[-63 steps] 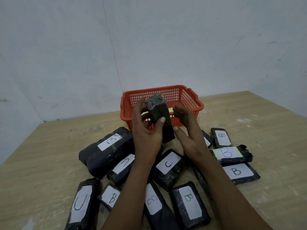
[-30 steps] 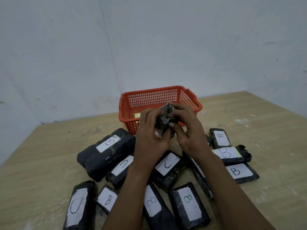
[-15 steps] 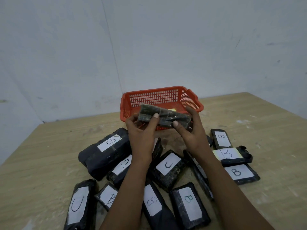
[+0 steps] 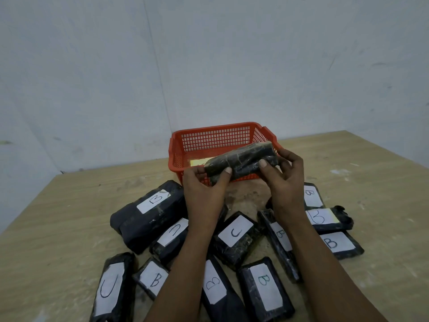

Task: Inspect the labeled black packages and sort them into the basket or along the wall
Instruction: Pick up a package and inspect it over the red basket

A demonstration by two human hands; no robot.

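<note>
While I hold the black package [image 4: 241, 162] lengthwise in the air, its right end tilts slightly up and it hangs over the near rim of the red basket [image 4: 176, 145]. My left hand [image 4: 204, 194] pinches its left end, thumb on the near face and fingers curled behind. My right hand [image 4: 286, 180] grips the right end the same way, thumb pressed to the front. No label shows on the face turned to me. Inside the basket a pale yellowish piece lies on the floor, partly hidden by the package; I cannot tell what it is. The basket stands on the wooden table [image 4: 46, 217] near the corner of the white wall [image 4: 92, 77]. Below my forearms lie other black packages with white labels: a large one marked B [image 4: 148, 214] at left, one marked C [image 4: 235, 238] between my arms, and three marked B [image 4: 329, 220] clustered at right.
</note>
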